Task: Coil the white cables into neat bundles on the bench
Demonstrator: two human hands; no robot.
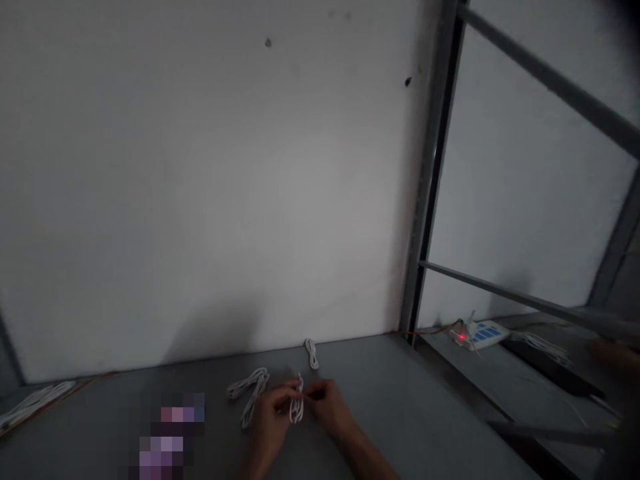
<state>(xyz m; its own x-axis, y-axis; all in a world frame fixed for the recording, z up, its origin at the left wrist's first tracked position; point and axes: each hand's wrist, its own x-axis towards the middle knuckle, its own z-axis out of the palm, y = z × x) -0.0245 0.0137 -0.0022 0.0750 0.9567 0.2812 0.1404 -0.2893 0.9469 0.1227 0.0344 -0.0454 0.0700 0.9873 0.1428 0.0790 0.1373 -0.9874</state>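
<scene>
A small coiled bundle of white cable (297, 409) stands between my two hands, just above the grey table surface. My left hand (273, 408) is closed round the bundle's left side, thumb and fingers pinching it near the top. From the right, the fingertips of my right hand (327, 403) are pinched together against the bundle's upper part; exactly which strand lies in them is too small to tell. Close beside my left hand lies a looser loop of white cable (247, 388), partly hidden by that hand. Farther back, near the wall, rests another tied white cable bundle (312, 354).
A blurred-out purple patch (163, 447) covers something at the left front. More white cables (37, 403) lie at the far left. On the right, past a metal frame post (430, 173), a power strip (483, 335) with a red light sits on a neighbouring surface. A white wall stands behind.
</scene>
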